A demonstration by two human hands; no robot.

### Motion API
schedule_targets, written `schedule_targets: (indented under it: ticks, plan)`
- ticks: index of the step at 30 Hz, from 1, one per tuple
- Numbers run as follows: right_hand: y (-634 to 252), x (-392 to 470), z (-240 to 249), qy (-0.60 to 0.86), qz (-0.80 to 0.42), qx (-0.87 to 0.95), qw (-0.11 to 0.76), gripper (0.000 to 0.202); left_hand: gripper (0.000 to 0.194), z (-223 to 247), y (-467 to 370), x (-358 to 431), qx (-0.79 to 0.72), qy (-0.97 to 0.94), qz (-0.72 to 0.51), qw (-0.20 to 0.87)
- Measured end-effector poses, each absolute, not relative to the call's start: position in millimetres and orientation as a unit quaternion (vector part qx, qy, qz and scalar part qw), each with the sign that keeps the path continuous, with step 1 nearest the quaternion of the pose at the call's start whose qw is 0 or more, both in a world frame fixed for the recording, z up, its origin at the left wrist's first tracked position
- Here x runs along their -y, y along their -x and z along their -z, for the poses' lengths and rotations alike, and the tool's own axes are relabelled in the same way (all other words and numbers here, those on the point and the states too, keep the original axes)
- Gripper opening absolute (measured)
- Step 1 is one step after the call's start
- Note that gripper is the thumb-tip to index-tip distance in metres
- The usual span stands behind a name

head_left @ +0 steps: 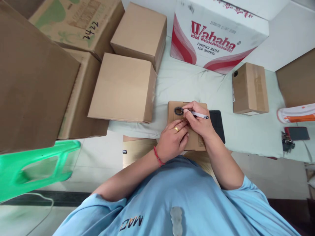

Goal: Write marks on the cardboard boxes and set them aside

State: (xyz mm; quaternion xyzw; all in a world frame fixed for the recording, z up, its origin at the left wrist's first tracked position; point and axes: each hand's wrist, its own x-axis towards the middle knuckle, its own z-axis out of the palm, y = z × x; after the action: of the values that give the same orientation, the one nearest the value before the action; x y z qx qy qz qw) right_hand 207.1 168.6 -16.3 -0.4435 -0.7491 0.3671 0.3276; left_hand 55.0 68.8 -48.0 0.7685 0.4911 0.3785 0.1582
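Note:
My right hand (198,119) is closed round a pen (199,114) with a pale barrel and a dark end. Its tip end meets a dark oval ring (178,110) with a brown centre, near the far left corner of a small cardboard box (172,104). The tip itself is too small to make out. My left hand (173,139), wearing a gold ring, lies on the near left part of the box top with its fingers laid flat. Partly under the right side of the box or beside it is a flat black object (218,126), half hidden by my right forearm.
Large cardboard boxes (123,87) are stacked at left, above a green plastic stool (36,167). A white and red water carton (209,42) stands at the back. To the right are a small taped box (251,88), a phone (297,133) and keys (287,144) on the pale cloth.

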Motion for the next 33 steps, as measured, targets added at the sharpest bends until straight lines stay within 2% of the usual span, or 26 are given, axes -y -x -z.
schedule_targets:
  ticks: [10, 23, 26, 28, 31, 33]
  plan:
    - [-208.8, -170.6, 24.9, 0.417, -0.390, 0.761, 0.306, 0.020, 0.030, 48.4, -55.6, -69.5, -0.482, -0.767, -0.401, 0.136]
    - [-207.0, -170.4, 14.8, 0.416, -0.384, 0.759, 0.322, 0.011, 0.024, 51.2, -56.6, -69.8, -0.475, -0.753, -0.440, 0.118]
    - [-206.9, -168.9, 16.7, 0.422, -0.374, 0.740, 0.367, 0.011, 0.023, 51.1, -56.4, -70.3, -0.474, -0.756, -0.438, 0.110]
    - [-208.9, -168.2, 17.8, 0.447, -0.354, 0.701, 0.428, 0.013, 0.021, 51.4, -56.3, -70.3, -0.471, -0.759, -0.439, 0.102]
    - [-224.0, -166.0, 17.3, 0.494, -0.309, 0.630, 0.513, 0.026, 0.019, 52.7, -56.3, -69.8, -0.471, -0.760, -0.437, 0.095]
    - [-247.8, -160.9, 15.9, 0.529, -0.267, 0.616, 0.519, 0.036, 0.019, 54.2, -56.7, -69.4, -0.475, -0.757, -0.438, 0.094]
